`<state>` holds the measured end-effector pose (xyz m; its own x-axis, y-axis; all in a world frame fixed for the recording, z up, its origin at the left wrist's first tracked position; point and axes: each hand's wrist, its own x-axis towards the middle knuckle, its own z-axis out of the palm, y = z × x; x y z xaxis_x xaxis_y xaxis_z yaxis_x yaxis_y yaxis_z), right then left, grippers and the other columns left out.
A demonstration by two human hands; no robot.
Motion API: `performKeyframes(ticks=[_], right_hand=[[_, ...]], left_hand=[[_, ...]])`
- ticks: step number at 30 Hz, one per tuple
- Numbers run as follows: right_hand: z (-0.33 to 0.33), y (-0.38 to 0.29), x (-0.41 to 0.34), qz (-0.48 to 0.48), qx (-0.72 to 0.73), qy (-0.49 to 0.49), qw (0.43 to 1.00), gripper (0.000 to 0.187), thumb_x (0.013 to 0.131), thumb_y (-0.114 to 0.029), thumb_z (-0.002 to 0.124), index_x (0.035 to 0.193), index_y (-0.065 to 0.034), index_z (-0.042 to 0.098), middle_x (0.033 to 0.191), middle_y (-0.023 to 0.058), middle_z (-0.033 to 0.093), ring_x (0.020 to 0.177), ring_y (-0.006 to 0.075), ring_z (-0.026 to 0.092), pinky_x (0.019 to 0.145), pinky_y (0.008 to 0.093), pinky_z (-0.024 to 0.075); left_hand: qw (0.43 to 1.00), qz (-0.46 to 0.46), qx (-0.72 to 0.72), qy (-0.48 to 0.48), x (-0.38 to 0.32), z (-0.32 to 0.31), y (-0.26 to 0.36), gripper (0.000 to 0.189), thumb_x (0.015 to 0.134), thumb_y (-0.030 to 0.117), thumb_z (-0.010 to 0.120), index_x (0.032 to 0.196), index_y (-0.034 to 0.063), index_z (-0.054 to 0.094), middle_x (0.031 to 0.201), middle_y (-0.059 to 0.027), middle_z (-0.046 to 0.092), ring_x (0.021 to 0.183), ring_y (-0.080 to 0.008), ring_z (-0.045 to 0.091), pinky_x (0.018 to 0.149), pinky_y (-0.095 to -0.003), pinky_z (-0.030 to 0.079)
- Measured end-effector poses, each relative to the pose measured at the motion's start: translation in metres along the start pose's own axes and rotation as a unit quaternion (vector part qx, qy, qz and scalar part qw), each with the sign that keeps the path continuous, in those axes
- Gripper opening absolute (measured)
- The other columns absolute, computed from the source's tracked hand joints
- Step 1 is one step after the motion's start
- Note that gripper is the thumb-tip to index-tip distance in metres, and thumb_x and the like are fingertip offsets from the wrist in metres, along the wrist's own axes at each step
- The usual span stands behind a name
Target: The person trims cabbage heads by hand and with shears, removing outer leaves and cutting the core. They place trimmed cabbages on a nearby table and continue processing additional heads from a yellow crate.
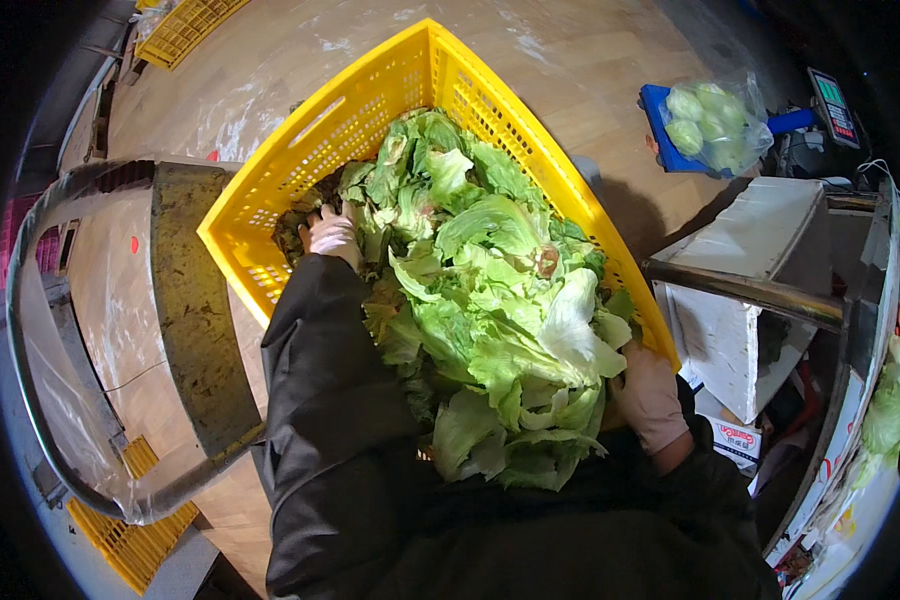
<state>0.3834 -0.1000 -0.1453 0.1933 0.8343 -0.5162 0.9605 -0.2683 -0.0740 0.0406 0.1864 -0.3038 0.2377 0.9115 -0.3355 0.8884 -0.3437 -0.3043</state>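
Note:
A yellow perforated plastic crate (487, 82) stands tilted before me, heaped with loose lettuce leaves (495, 300). Some leaves are browned, and darker wilted ones lie at the left. Inside the crate's left side, my left hand (334, 236) rests on those darker leaves, fingers spread and nothing visibly gripped. At the near right corner my right hand (651, 397) wraps the crate's rim, with leaves against its fingers and the fingertips partly hidden. Pale leaves spill over the near edge against my dark clothing.
A blue-platform scale (656, 124) with a lit display bears a clear bag of green vegetables (709, 124). White foam boxes (735, 225) and a metal bar (750, 292) stand at the right. Left is a metal-framed cart (195, 300); more yellow crates (187, 34) sit farther off.

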Motion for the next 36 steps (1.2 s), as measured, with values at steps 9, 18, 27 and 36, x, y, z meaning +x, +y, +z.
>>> performKeyframes(ticks=[9, 18, 27, 36], right_hand=[[0.000, 0.002, 0.002, -0.015, 0.034, 0.020, 0.999, 0.030, 0.081, -0.021, 0.064, 0.097, 0.0016, 0.053, 0.074, 0.0191, 0.063, 0.070, 0.0368, 0.063, 0.063, 0.0451, 0.0503], [0.012, 0.007, -0.003, -0.038, 0.020, 0.062, 0.997, 0.027, 0.081, -0.022, 0.063, 0.095, -0.0016, 0.053, 0.075, 0.0163, 0.061, 0.071, 0.0347, 0.063, 0.062, 0.0457, 0.0482], [0.029, 0.016, 0.000, -0.044, 0.030, 0.086, 0.995, 0.025, 0.080, -0.021, 0.063, 0.094, -0.0021, 0.054, 0.076, 0.0166, 0.061, 0.069, 0.0357, 0.062, 0.061, 0.0451, 0.0484], [-0.014, 0.020, -0.005, -0.072, 0.150, 0.072, 0.983, 0.029, 0.075, -0.020, 0.069, 0.092, -0.0009, 0.056, 0.089, 0.0211, 0.064, 0.087, 0.0393, 0.063, 0.074, 0.0453, 0.0512]], left_hand=[[0.967, -0.023, -0.242, -0.071, 0.004, 0.017, -0.004, 0.017, 0.090, 0.021, 0.050, 0.097, 0.0082, 0.058, 0.102, -0.0170, 0.059, 0.093, -0.0351, 0.058, 0.076, -0.0401, 0.048], [0.986, 0.042, -0.148, -0.060, -0.028, -0.029, 0.001, 0.030, 0.083, 0.003, 0.055, 0.111, 0.0140, 0.058, 0.113, -0.0206, 0.058, 0.102, -0.0358, 0.061, 0.081, -0.0402, 0.052], [0.940, -0.005, -0.338, 0.045, -0.052, -0.103, -0.029, 0.061, 0.058, 0.007, 0.084, 0.115, 0.0055, 0.061, 0.108, -0.0181, 0.064, 0.102, -0.0284, 0.060, 0.085, -0.0357, 0.049], [0.661, 0.052, -0.748, -0.039, -0.142, -0.238, -0.015, 0.078, 0.068, 0.006, 0.076, 0.136, -0.0069, 0.040, 0.113, -0.0155, 0.064, 0.095, -0.0196, 0.063, 0.080, -0.0276, 0.052]])
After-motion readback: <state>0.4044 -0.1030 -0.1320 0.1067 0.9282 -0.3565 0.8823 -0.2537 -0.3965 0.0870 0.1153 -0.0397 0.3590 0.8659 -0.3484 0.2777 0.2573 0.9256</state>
